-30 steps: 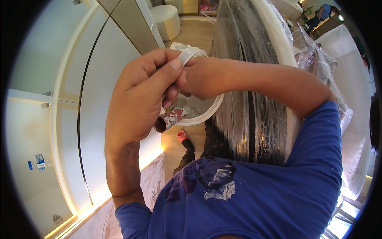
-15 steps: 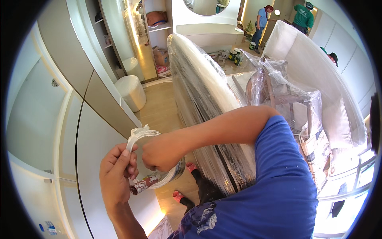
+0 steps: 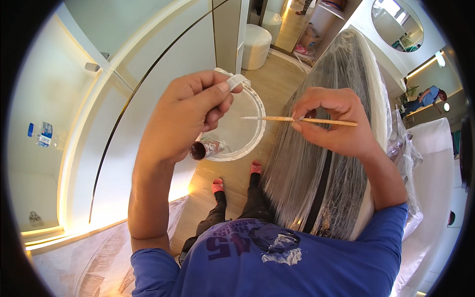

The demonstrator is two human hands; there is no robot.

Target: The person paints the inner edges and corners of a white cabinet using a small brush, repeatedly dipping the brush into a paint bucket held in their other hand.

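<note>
Pinched between the thumb and fingers of my left hand (image 3: 198, 106) is the rim of a round white bucket (image 3: 260, 133). Its inside looks pale, and a crust of white paint coats the edge. A reddish-brown cylinder (image 3: 198, 150), smeared with white, leans at the bucket's near left side; my hand and wrist hide where it rests. To the right, the fingertips of my right hand (image 3: 334, 119) close on a thin paintbrush (image 3: 282, 119) with a wooden handle. The brush lies level, its whitish tip pointing left over the bucket's opening.
Pale cabinet doors (image 3: 163, 89) stand close on my left, with an open compartment holding a plastic bottle (image 3: 45, 134). Furniture wrapped in clear plastic (image 3: 316, 163) rises at my right. A white round stool (image 3: 256, 47) stands ahead. A person in blue (image 3: 425, 96) is far right.
My view has turned right and down. My right hand has drawn back from the bucket to the right, and the brush in it now shows. My left hand still holds the rim.
</note>
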